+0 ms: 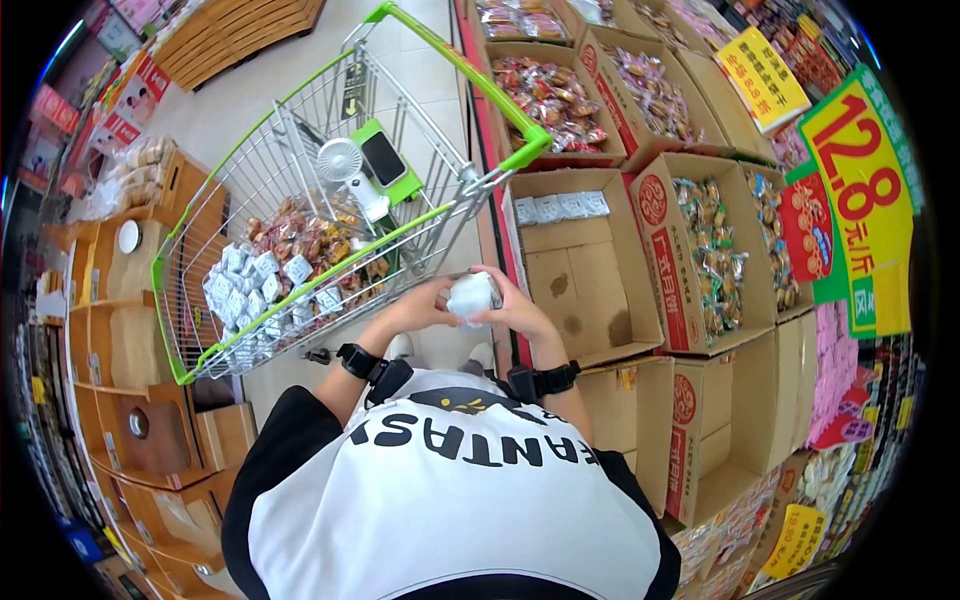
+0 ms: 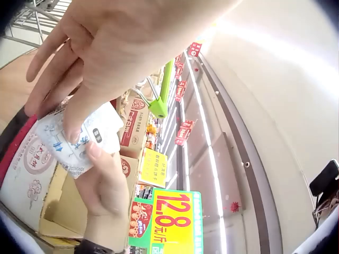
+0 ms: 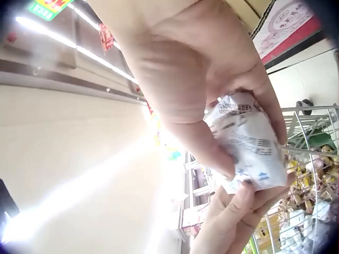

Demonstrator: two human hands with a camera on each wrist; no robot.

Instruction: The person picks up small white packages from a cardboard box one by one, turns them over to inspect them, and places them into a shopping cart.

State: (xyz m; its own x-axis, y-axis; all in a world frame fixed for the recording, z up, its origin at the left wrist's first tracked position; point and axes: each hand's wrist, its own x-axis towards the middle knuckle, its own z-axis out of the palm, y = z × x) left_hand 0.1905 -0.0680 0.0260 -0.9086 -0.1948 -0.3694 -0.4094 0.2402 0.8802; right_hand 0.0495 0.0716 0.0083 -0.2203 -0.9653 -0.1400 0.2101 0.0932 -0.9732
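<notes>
A small white package [image 1: 472, 294] with blue print is held in front of the shirt by both hands. My left hand [image 1: 425, 306] grips it from the left, with the thumb on its printed face in the left wrist view. From the other side my right hand [image 1: 522, 309] holds it, fingers bent round its edge. Dark stamped characters show along the end of the package [image 3: 254, 148] in the right wrist view. A cart [image 1: 215, 355] at the left carries similar white packages [image 1: 240, 285] and brown-red wrapped snacks [image 1: 300, 240].
To the right, a cardboard box [image 1: 575, 275] has a row of white packages [image 1: 565, 207] along its far side. Other boxes hold wrapped snacks [image 1: 710, 255]. A white fan [image 1: 345, 165] and a phone [image 1: 383, 158] sit on the cart. A yellow-green price sign [image 1: 855, 190] stands at right.
</notes>
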